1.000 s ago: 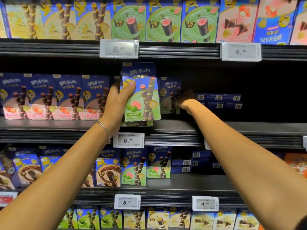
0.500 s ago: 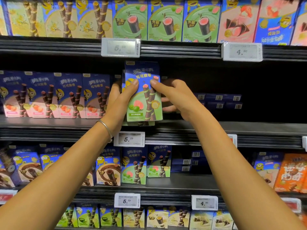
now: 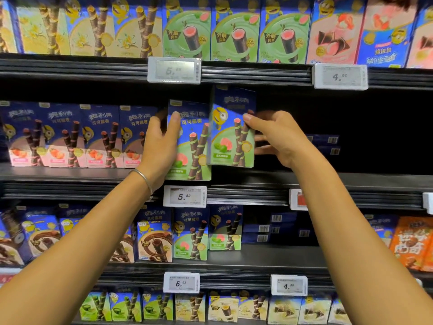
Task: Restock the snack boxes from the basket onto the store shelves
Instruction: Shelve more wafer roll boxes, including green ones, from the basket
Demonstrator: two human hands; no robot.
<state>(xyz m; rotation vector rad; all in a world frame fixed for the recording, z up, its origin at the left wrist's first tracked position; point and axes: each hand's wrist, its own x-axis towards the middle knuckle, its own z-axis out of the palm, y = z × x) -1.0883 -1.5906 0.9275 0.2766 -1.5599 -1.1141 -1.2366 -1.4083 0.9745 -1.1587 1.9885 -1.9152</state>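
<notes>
Reached up with both arms to the middle shelf (image 3: pixel 304 181). Gripped the first green wafer-roll box (image 3: pixel 194 146) with the left hand (image 3: pixel 161 141), thumb laid across the front, bottom edge at the shelf lip right above the 5.39 price tag (image 3: pixel 185 196). Pinched the second green wafer-roll box (image 3: pixel 230 134) by its right edge with the right hand (image 3: pixel 278 139), just beside the first and leaning a bit. Couldn't tell if it actually sat on the shelf. Wore a thin bangle (image 3: pixel 143 179) on the left wrist. Saw strawberry wafer-roll boxes (image 3: pixel 70 137) upright in a row to the left, plus barcoded dark boxes (image 3: pixel 328 141) lying flat at the back right.
</notes>
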